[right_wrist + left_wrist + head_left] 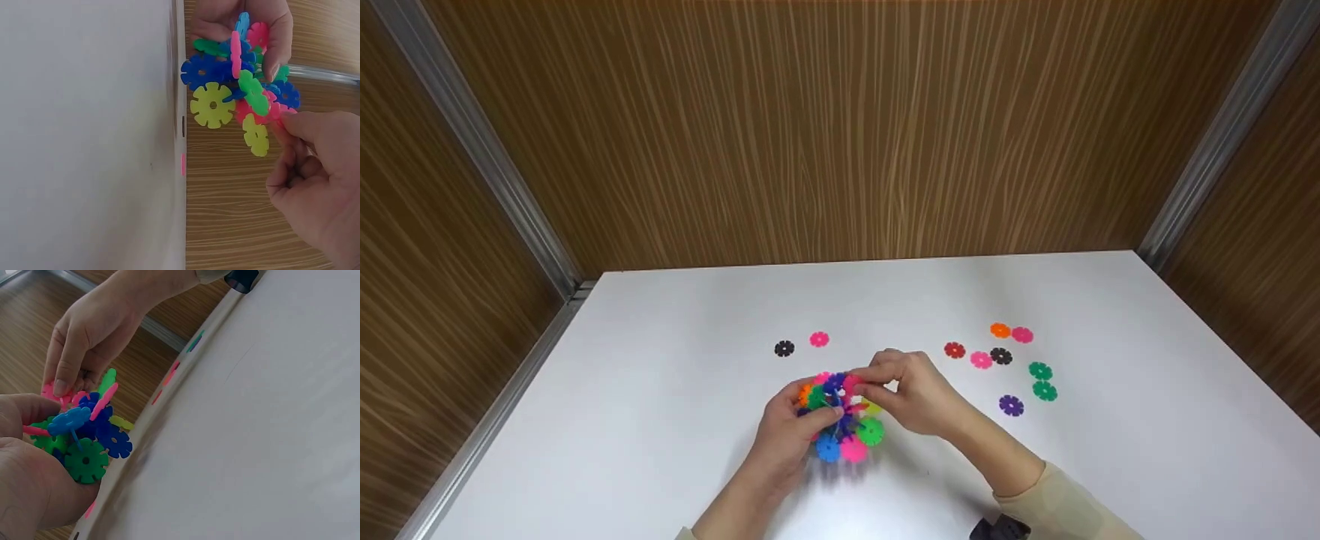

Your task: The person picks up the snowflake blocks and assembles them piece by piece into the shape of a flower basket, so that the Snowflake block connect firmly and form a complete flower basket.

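Observation:
A cluster of interlocked plastic snowflake discs [846,427] in blue, green, pink, yellow and orange is held above the white table. My left hand [789,429] grips it from the left, thumb over the front. On its upper right side, my right hand [919,394] pinches a pink disc [852,384] between thumb and forefinger. The right wrist view shows that pink disc [279,111] against the cluster, beside a yellow disc [256,136]; whether it is slotted in I cannot tell. In the left wrist view a green disc [86,461] lies nearest the left palm.
On the white table [660,420], a black disc [784,348] and a pink disc [819,340] lie behind the hands. Several loose discs lie to the right, among them a red disc [955,350] and a purple disc [1011,406]. Wood-grain panels [840,135] enclose the table.

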A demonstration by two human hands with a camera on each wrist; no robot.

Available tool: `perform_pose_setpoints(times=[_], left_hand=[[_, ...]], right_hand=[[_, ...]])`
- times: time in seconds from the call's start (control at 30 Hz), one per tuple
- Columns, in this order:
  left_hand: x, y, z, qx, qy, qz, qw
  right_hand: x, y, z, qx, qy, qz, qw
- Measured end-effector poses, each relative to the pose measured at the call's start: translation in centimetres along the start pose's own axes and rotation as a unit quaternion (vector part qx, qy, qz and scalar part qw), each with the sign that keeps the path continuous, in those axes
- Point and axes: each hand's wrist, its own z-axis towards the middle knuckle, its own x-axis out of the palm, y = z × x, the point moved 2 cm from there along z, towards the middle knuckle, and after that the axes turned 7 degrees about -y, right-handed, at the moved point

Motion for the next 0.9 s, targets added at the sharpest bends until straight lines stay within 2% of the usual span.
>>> perform_pose_setpoints(times=[0.17,0.27,0.37,0.47,0.63,0.77,0.9], left_hand=[[-0.1,-0.1,0.0,-0.005,-0.003,-0.002,1.0],[-0.3,-0.2,0.1,-0.009,-0.012,0.001,0.9999],[-0.8,-0.3,0.4,-0.01,-0.034,0.01,0.9993],[-1.4,-0.4,0.7,-0.011,-0.055,0.017,0.9983],[-2.0,-0.4,1.1,-0.021,-0.062,0.016,0.9977],[-2.2,-0.5,1.2,-0.031,-0.063,0.012,0.9975],[-2.1,-0.6,1.3,-0.028,-0.054,-0.01,0.9981]], right_hand=[[0.1,0.0,0.0,0.009,0.002,0.01,1.0],[-0.3,-0.5,0.3,0.027,0.006,0.037,0.999],[-1.0,-1.6,1.1,0.067,0.0,0.08,0.995],[-1.3,-3.5,2.9,0.12,-0.003,0.109,0.987],[0.1,-6.7,6.7,0.188,0.042,0.114,0.975],[2.0,-8.6,9.1,0.214,0.084,0.099,0.968],[3.4,-9.4,10.3,0.232,0.12,0.089,0.961]])
